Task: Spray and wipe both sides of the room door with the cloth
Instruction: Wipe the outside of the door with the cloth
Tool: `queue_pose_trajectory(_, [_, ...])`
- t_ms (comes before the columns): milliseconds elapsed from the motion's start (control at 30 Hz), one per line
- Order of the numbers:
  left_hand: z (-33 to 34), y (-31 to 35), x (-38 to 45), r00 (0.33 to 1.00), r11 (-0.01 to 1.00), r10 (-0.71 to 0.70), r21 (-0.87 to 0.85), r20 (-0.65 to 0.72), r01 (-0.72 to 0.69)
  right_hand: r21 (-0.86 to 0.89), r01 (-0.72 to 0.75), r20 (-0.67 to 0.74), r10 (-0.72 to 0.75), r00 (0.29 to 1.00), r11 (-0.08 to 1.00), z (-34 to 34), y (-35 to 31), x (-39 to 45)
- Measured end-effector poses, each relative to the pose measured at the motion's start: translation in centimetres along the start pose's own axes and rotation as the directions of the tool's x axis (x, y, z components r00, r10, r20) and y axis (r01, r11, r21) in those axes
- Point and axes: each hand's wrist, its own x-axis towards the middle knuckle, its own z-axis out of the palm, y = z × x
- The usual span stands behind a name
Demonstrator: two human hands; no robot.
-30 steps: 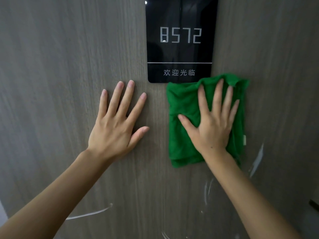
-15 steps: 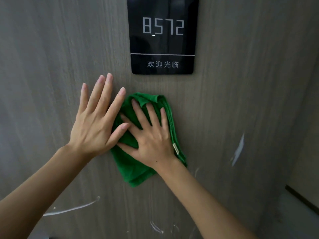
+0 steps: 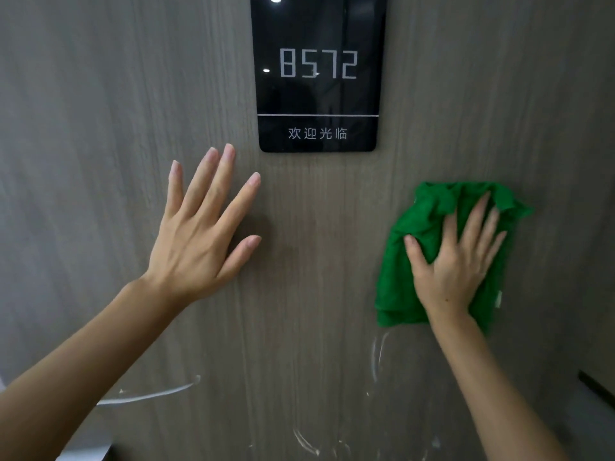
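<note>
The grey wood-grain door (image 3: pixel 316 247) fills the view. My right hand (image 3: pixel 454 261) presses a crumpled green cloth (image 3: pixel 409 271) flat against the door, right of centre, below and to the right of the number plate. My left hand (image 3: pixel 203 231) rests flat on the door with fingers spread, holding nothing, to the left of the plate. White streaks of spray (image 3: pixel 377 357) run down the door below the cloth, and another streak (image 3: pixel 156 394) lies at the lower left.
A glossy black number plate (image 3: pixel 317 71) reading 8572 is fixed at the top centre of the door. A dark edge (image 3: pixel 595 389) shows at the lower right, past the door's side.
My right hand has slid the cloth from beside my left hand out to the right. My left hand stays flat on the door.
</note>
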Motion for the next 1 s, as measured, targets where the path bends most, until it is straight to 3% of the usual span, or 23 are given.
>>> queue_pose_trajectory(133, [0.4,1.8,2.2,1.0,0.999,0.029,-0.026,0.002,-0.029,0.037,0.035,-0.029,-0.034,0.999,0.999,0.2,-2.2,-1.3])
queue_pose_trajectory(267, [2.0,5.6,4.8,0.997,0.997,0.078,-0.029,0.003,-0.078,0.054,0.235,0.01,-0.236,0.972,0.971,0.9,-5.5,-5.1])
queue_pose_trajectory(533, [4.9,10.3,9.4,0.994,0.994,0.076,0.068,0.076,-0.081,0.062,0.598,0.059,-0.601,0.797,0.799,1.6,-3.2,-8.5])
queue_pose_trajectory(667, [5.1,10.2,9.4,0.994,0.99,0.07,0.12,0.09,-0.081,0.034,0.697,0.078,-0.698,0.712,0.716,1.3,0.5,-6.7])
queue_pose_trajectory(867, [4.8,10.2,9.4,0.991,0.989,0.075,0.115,0.107,-0.088,-0.021,0.459,0.011,-0.459,0.888,0.888,-0.4,1.7,1.0])
queue_pose_trajectory(1000, [4.7,10.1,9.4,0.99,0.991,0.078,0.102,0.117,-0.09,-0.015,0.334,0.003,-0.334,0.943,0.943,-0.8,-0.3,2.3])
